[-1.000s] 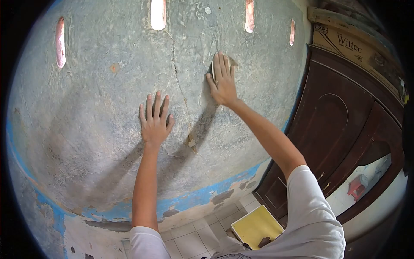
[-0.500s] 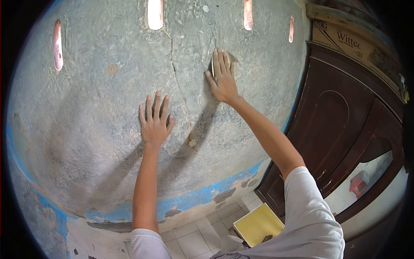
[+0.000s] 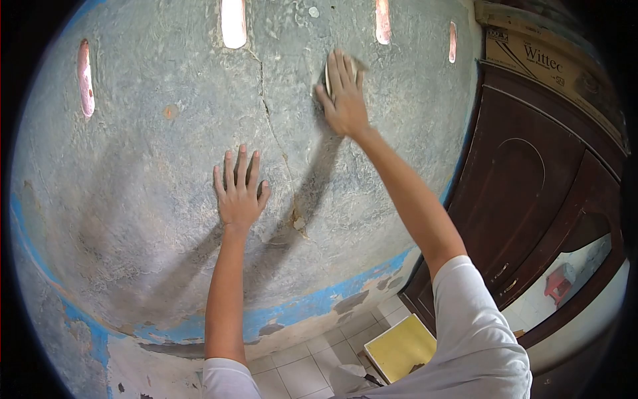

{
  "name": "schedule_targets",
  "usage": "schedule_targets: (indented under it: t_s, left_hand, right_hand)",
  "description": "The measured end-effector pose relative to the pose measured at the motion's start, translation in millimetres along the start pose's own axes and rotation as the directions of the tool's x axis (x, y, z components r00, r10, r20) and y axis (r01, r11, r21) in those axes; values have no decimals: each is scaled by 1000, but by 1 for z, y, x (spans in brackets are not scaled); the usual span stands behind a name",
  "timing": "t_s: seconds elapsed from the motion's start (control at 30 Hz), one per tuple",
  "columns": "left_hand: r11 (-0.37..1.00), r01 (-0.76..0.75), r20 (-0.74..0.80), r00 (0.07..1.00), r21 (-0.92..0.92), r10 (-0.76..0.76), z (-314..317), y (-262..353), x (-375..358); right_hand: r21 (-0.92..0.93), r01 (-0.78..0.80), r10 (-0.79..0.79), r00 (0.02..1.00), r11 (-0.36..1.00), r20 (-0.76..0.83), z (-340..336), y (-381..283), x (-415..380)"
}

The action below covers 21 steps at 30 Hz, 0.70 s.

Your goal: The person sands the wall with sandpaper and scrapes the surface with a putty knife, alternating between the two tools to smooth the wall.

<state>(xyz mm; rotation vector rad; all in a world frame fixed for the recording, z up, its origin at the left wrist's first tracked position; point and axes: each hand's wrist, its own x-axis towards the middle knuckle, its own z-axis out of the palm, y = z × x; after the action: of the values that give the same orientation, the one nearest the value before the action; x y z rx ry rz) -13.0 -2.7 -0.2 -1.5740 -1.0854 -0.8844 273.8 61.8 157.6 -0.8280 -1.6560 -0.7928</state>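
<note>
Nearest, bottom of view: white sleeves [image 3: 482,332] of the person, pale floor tiles [image 3: 302,359] below, and a yellow flat-topped object [image 3: 399,346] on the floor just right of centre (cannot tell what it is).

Just beyond the tiles: base of the wall [image 3: 133,166], with a blue paint band [image 3: 299,306] flaking off over patches of grey and bare plaster.

Left hand [image 3: 239,193]: open, fingers spread, palm flat on the wall at mid height. Holds nothing. A vertical crack [image 3: 269,123] runs down the plaster just right of it, ending in a chipped spot [image 3: 296,219] close to the thumb side.

Right hand [image 3: 343,93]: higher and farther, arm stretched out, fingers flat and together, pressing a sanding pad [image 3: 328,78] against the wall. Pad is mostly hidden under the fingers; only a thin pale edge with a dark face shows at the left side and a bit at the fingertips. It sits right of the crack, below the slots.

Wall surface: rough grey-green, scuffed, mottled; both arms cast shadows down-left on it.

Far top: narrow bright vent slots [image 3: 233,23] in a row.

Right side: dark wooden cabinet [image 3: 525,193] close against the wall, a cardboard box [image 3: 545,60] marked "Wittec" on top.
</note>
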Motion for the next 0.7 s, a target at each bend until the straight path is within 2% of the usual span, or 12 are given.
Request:
schedule_targets:
  t_s: [0.17, 0.23, 0.37, 0.47, 0.57, 0.7]
  left_hand:
    - [1000, 15, 5, 1000, -5, -15, -1, 1, -2]
    - [1000, 18, 1, 1000, 2, -18, 0, 1, 0]
    - [1000, -1, -4, 1000, 2, 1, 0, 1, 0]
    - [1000, -1, -12, 1000, -9, 1, 2, 0, 1]
    - [1000, 5, -14, 1000, -9, -5, 3, 0, 0]
    - [1000, 22, 10, 1000, -1, -22, 2, -1, -1]
  right_hand:
    - [-2, -36, 35, 994, 999, 104, 9, -18, -87]
    - [17, -4, 4, 999, 1000, 39, 7, -16, -64]
    - [39, 41, -37, 995, 998, -94, -1, 1, 37]
    - [-10, 12, -13, 990, 1000, -137, 5, -1, 48]
    - [-8, -34, 32, 992, 999, -125, 11, -12, 17]
    - [5, -58, 58, 998, 998, -32, 22, -28, -72]
